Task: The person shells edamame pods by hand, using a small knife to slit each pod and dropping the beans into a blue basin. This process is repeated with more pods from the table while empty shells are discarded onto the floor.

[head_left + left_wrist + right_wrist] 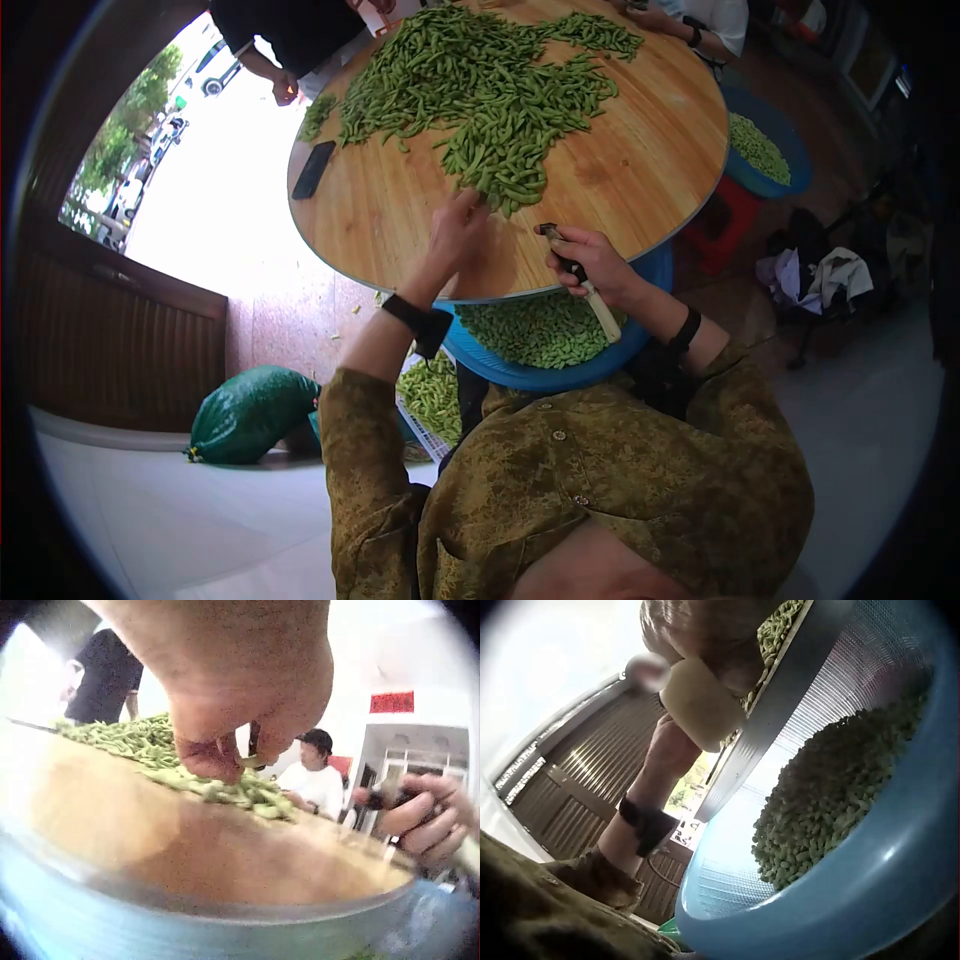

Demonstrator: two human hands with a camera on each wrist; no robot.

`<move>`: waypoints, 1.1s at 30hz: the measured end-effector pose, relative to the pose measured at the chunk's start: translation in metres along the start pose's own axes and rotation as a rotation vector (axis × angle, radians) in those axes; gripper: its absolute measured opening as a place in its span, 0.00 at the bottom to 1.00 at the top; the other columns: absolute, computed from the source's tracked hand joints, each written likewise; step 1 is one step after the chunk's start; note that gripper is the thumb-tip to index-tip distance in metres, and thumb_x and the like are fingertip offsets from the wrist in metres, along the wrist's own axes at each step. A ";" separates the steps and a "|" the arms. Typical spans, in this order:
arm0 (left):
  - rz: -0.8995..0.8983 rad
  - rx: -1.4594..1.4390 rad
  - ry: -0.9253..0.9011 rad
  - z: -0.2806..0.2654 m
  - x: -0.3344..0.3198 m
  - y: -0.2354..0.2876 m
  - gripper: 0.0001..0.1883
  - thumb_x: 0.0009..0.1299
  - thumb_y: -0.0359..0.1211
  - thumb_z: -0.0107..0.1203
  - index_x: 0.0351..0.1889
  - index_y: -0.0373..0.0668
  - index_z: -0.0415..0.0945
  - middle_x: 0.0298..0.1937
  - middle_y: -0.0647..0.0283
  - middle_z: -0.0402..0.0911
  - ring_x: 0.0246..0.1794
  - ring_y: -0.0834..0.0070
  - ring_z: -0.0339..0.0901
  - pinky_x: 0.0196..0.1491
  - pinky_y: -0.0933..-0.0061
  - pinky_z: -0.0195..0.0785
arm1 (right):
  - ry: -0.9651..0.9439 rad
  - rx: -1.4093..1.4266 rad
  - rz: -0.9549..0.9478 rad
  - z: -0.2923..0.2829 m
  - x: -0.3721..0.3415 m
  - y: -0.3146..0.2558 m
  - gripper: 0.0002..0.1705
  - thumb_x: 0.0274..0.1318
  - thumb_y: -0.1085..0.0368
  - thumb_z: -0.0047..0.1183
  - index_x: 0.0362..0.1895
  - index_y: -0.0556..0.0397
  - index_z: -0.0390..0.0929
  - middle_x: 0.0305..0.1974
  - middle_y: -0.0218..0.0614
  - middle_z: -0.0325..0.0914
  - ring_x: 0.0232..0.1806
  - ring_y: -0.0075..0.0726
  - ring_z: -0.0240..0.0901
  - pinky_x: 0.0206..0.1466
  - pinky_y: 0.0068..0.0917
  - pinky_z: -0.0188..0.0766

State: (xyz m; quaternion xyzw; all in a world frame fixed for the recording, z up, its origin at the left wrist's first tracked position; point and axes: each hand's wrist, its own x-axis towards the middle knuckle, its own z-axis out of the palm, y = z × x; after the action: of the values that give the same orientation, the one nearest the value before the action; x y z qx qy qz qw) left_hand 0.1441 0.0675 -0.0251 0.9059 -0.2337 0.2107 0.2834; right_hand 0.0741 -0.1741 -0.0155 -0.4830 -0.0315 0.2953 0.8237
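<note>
The round wooden table (650,170) fills the upper middle of the head view, 12 o'clock being straight away from the wearer. Over it spreads the pile of green pods (430,75), broad and deep towards 11 o'clock and tapering to a tongue near the wearer's side. That pile is what is left, and by the look of it the work is only partway along.

The done share seems to sit in the blue basin (560,378), tucked at 6 o'clock against the table's edge, its floor covered by loose beans (535,330). A second basin (797,135), out past the table's rim at 3 o'clock, also holds pale green pieces. The white crate (408,418) at 7 o'clock carries yellowish-green pods; whether these are emptied or whole I cannot tell.

The left hand (460,235) lies just beside the tongue's tip, so the nearest pods are at its 1 o'clock, while the main heap is towards 12. Its thumb and fingers are drawn together and, in the left wrist view, appear to pinch a pod (251,761). The right hand (597,262), at 3 o'clock from it, curls firmly round a pale-handled tool (603,315), whose dark end points towards 11 o'clock.
</note>
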 end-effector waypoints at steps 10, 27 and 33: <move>-0.732 -1.120 -0.346 -0.025 -0.026 0.084 0.11 0.73 0.37 0.51 0.33 0.40 0.75 0.19 0.74 0.68 0.15 0.89 0.60 0.18 0.85 0.48 | -0.234 0.054 -0.021 0.010 -0.011 -0.006 0.08 0.68 0.63 0.38 0.44 0.51 0.67 0.28 0.28 0.66 0.18 0.16 0.59 0.15 0.14 0.56; -0.516 -1.216 -0.261 -0.014 -0.040 0.083 0.09 0.73 0.33 0.50 0.31 0.40 0.73 0.18 0.73 0.67 0.14 0.87 0.59 0.17 0.83 0.48 | -0.230 0.119 -0.011 0.019 -0.025 -0.020 0.11 0.68 0.64 0.39 0.48 0.53 0.70 0.29 0.28 0.67 0.17 0.14 0.58 0.13 0.12 0.56; -0.711 -1.795 -0.330 -0.010 -0.040 0.096 0.07 0.74 0.33 0.49 0.33 0.43 0.72 0.20 0.70 0.70 0.15 0.84 0.61 0.17 0.82 0.52 | -0.286 0.331 0.033 0.016 -0.022 -0.011 0.11 0.69 0.63 0.39 0.51 0.52 0.67 0.30 0.28 0.68 0.17 0.14 0.58 0.13 0.11 0.56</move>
State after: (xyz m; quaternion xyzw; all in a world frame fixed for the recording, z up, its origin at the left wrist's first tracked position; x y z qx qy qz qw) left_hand 0.0574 0.0158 0.0023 0.3893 -0.0571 -0.2723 0.8781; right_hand 0.0559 -0.1769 0.0071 -0.2949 -0.0913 0.3754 0.8740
